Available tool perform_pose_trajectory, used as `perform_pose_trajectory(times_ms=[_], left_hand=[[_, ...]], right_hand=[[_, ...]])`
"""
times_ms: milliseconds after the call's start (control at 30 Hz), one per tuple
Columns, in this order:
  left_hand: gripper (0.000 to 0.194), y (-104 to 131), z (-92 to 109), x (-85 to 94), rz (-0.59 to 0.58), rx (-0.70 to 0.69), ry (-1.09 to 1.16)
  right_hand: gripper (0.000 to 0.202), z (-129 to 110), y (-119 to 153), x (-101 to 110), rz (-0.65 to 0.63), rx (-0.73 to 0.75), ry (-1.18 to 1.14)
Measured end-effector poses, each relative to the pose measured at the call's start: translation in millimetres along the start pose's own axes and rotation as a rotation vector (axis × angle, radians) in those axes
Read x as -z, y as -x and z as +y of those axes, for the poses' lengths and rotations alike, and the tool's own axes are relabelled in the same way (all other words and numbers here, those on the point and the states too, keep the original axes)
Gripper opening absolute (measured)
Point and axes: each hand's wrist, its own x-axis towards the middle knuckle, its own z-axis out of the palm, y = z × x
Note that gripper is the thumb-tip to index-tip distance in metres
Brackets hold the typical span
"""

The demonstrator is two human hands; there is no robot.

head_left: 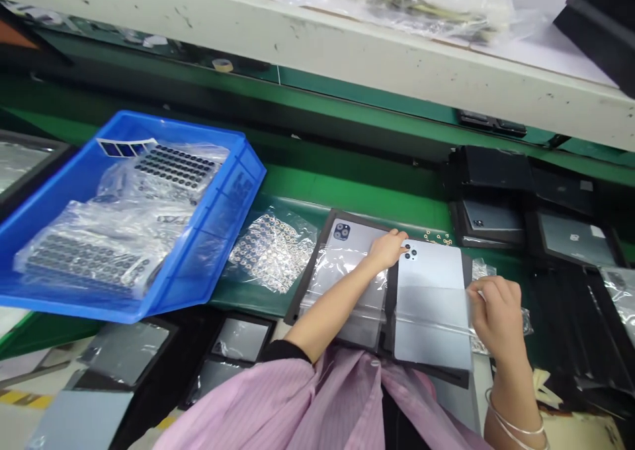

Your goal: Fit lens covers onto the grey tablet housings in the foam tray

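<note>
Two tablet-like panels lie side by side on dark backings before the person. The silver panel [431, 271], on the right, is pale and smooth, with round corners and a dark-lensed camera cluster [410, 252] at its upper left; a clear film [431, 304] covers its lower part, its edges forming faint lines across the surface. The left hand [388, 250] sits at that upper-left corner, fingertips beside the lenses; whether it grips cannot be told. The right hand [499, 311] has its thumb and forefinger drawn together at the panel's right edge, where the film's upper line ends; any hold on the film cannot be made out. The grey panel [361, 237] is separated by a narrow dark strip. Near edges reach almost to the pink garment [342, 397]. Beyond the far edges are loose rings [437, 238], then green bench [292, 179] up to the overhead shelf [322, 40]. Room is bounded leftward by a bag of rings [275, 251] and a blue bin [213, 258], rightward by stacked black trays [496, 169].
</note>
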Motion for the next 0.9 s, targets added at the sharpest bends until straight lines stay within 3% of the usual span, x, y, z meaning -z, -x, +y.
perform_pose_trajectory(times_ms=[100,200,300,400,567,700,800,900], left_hand=[[0.034,5,1,-1.8,0.011,-0.029,0.015],[0.047,25,5,-10.2,-0.011,-0.15,0.039],[0.058,51,8,-24.2,-0.173,-0.368,0.05],[0.05,69,8,-34.0,-0.34,-0.514,0.025],[0.051,70,5,-30.4,-0.402,-0.622,-0.019],[0.041,73,6,-22.8,-0.287,-0.61,0.011],[0.044,89,2,-11.9,-0.091,-0.489,0.028],[0.046,110,-16,5.8,0.149,-0.298,0.031]], right_hand=[[0.013,-11,-1,6,0.021,-0.001,0.029],[0.013,-22,3,16,0.021,-0.003,0.033],[0.013,-35,10,26,0.039,-0.002,0.041],[0.013,-43,14,38,0.07,0.013,0.054],[0.015,-31,0,46,0.205,-0.023,0.09],[0.015,2,-29,17,0.15,-0.029,0.159],[0.017,21,-46,-15,0.15,-0.099,0.274],[0.022,21,-44,-40,0.218,-0.197,0.318]])
